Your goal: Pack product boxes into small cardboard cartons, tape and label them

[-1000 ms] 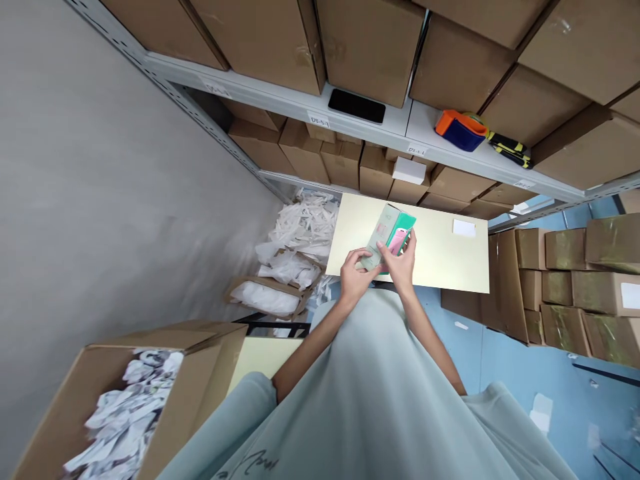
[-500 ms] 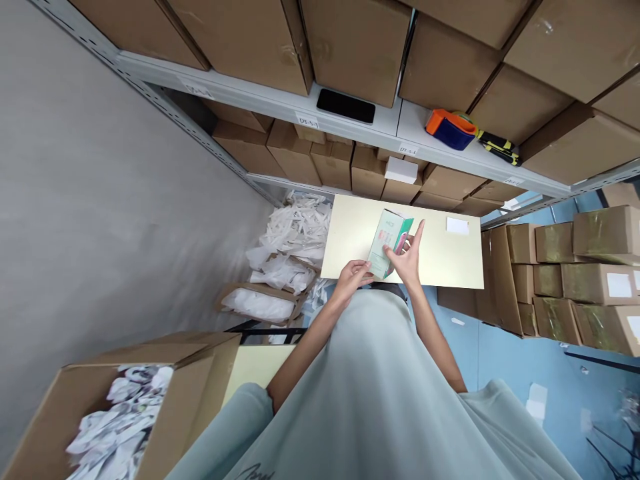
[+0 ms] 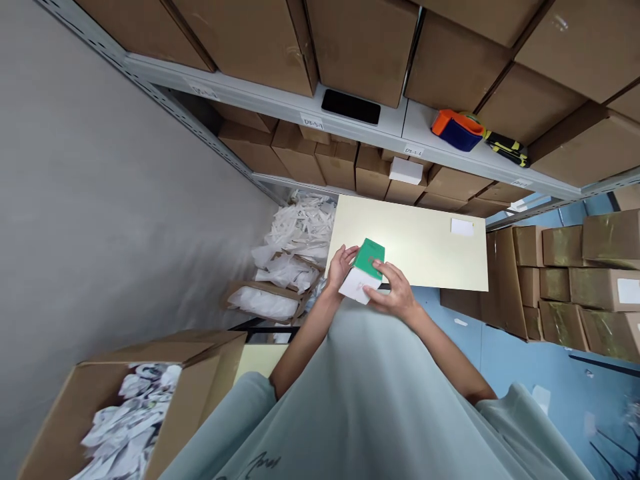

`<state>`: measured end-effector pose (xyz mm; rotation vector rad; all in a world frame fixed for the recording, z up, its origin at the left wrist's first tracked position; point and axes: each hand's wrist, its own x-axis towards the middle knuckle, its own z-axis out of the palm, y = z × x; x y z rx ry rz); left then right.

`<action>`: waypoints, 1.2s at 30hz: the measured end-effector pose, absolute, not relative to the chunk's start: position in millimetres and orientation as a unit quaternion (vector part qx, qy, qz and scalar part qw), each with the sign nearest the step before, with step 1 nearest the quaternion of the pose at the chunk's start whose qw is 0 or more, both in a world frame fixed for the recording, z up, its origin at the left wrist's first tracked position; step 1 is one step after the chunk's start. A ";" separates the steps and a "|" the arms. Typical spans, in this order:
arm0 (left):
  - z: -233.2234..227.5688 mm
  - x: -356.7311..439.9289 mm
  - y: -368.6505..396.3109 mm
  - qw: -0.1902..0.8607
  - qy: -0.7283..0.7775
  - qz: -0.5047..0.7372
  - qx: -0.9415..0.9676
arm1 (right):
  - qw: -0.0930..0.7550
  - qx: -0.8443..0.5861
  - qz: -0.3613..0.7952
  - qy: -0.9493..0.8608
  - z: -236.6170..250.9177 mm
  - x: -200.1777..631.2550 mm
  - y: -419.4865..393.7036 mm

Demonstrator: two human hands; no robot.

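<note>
Long axis toward one o'clock, the green-and-white box point(image 3: 370, 257) lies at ten o'clock from the right hand point(image 3: 399, 293), whose grip clamps it, the left hand point(image 3: 339, 268) unclosed at nine

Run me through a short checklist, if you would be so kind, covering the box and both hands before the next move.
1. Green-and-white box secured by the right hand: ok, thumb and fingers grip it.
2. Left hand supporting the box: cannot tell; it is beside the box, but contact is unclear.
3. White end unobstructed: not ok, the right thumb is over part of it.
4. Far end closed: cannot tell, it faces away from the camera.
5. White card apart from the hands: ok, it lies towards the right end of the table.
</note>
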<state>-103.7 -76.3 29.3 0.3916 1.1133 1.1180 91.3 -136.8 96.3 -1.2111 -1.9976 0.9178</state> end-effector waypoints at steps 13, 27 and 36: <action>49.1 -108.3 -95.1 0.575 0.580 0.539 0.206 | 0.491 -0.624 0.441 -0.419 83.2 122.1 -30.3; 75.7 -121.1 -54.9 0.431 0.623 0.480 0.443 | 0.166 -0.635 0.747 -0.105 21.9 102.8 -43.5; 7.1 -112.6 -54.4 0.434 0.693 0.526 0.234 | 0.181 -0.722 0.605 -0.283 2.5 98.0 44.7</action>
